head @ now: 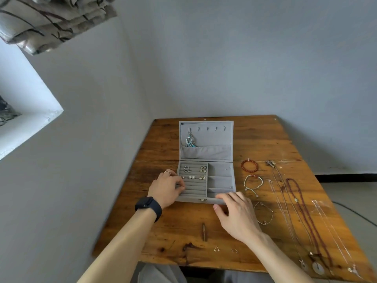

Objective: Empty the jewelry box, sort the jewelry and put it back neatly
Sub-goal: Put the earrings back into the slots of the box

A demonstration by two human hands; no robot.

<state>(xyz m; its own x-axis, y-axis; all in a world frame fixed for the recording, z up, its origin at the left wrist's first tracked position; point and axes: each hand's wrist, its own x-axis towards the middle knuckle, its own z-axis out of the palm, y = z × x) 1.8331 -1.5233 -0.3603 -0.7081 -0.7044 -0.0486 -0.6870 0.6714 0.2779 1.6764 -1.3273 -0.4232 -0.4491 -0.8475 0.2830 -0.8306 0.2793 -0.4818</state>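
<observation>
The grey jewelry box [221, 181] lies open on the wooden table [163, 233], its lid [206, 152] laid back. Several earrings [203, 169] sit in the ring rolls on the left, and a turquoise earring [190, 140] hangs from a lid hook. My left hand [166, 188] has its fingers curled over the ring rolls at the box's left edge; what its fingertips hold is hidden. My right hand [236, 215] lies with straight fingers across the front right rim, thumb by the front wall. Two pairs of small studs [216, 249] lie near the table's front edge.
To the right of the box lie a red bead bracelet [249, 165], a white cord bracelet [253, 182] and a thin bracelet [263, 213]. Several long necklaces [302, 211] stretch toward the front right corner. A brown hair clip [204, 231] lies in front of the box.
</observation>
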